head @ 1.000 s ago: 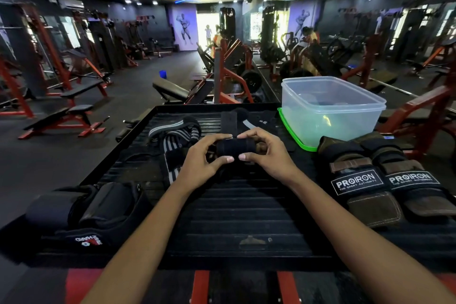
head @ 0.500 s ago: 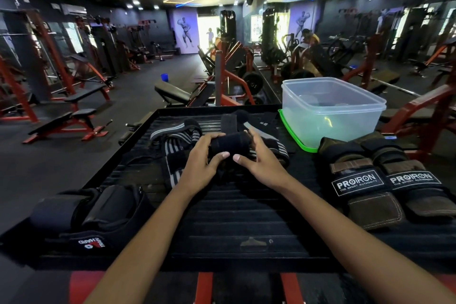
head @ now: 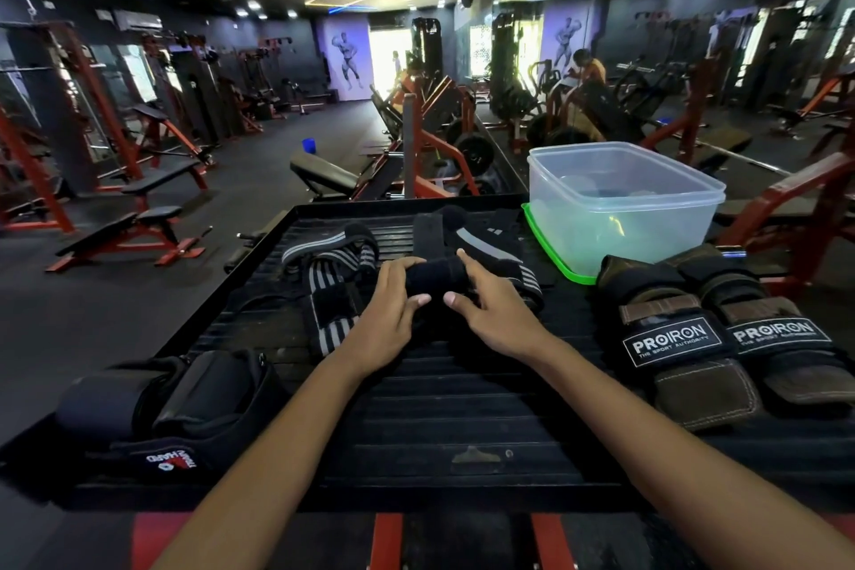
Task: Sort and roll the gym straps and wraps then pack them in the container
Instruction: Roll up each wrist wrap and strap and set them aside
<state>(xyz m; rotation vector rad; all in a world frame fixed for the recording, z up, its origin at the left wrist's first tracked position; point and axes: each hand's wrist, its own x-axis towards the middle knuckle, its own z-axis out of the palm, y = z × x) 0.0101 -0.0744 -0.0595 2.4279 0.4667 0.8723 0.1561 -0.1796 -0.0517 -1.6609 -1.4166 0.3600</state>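
one black wrap [head: 437, 275], rolled between my left hand [head: 393, 305] and right hand [head: 492, 308] with fingers curled round its ends, sits mid-platform; striped wraps [head: 331, 273] lie loose, container [head: 624, 204] seemingly unpacked.

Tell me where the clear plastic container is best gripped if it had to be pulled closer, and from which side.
Probably the near short wall of the clear container, just under the rim, approached from the person's side. It stands upright and open on a green lid, and the stepped rim gives fingers a ledge. The right hand sits nearest, though it now holds the black rolled wrap.
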